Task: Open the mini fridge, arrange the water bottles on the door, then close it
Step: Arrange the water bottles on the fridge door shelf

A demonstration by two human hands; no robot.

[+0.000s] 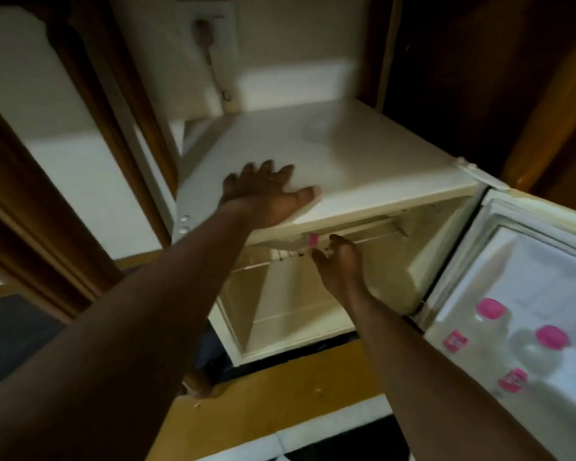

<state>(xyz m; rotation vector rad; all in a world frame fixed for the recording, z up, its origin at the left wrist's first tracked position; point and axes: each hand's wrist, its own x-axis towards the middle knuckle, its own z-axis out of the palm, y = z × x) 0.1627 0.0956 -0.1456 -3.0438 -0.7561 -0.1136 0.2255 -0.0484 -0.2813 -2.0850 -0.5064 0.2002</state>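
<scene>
The left hand (263, 194) lies flat and open on the mini fridge (363, 154) top, bracing. Just below its front edge, a water bottle (296, 242) lies on its side on the upper shelf, long axis running left to right, pink label toward the right hand (338, 261). That hand is nearer, fingers spread, just beside it, not gripping yet. Farther right, two pink-capped bottles (519, 331) stand in the open door (512, 261).

Cream-white mini fridge (330, 154), clear bottles (526, 347) — pink caps, pink labels — brown wood trim (20, 181)
</scene>
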